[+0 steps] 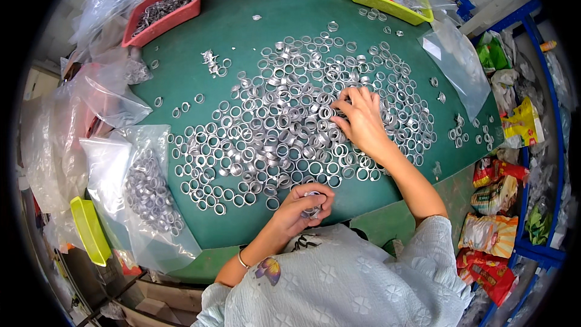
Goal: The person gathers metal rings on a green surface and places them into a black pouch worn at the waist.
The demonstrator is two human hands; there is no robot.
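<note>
Many small silver metal rings lie in a wide, loose heap across the green table top, stacked deepest in the middle. At the table's near edge, my left hand is curled closed around a few of these metal rings, which show between the thumb and fingers. My right hand reaches into the right part of the heap. Its fingers are bent, with thumb and forefinger at either side of a metal ring; the fingertips are partly hidden among the rings.
A clear bag of rings lies at the left edge, beside a yellow-green tray. Far left stands a red basket of metal parts; far right, a yellow basket. An empty plastic bag and a blue rack are at right.
</note>
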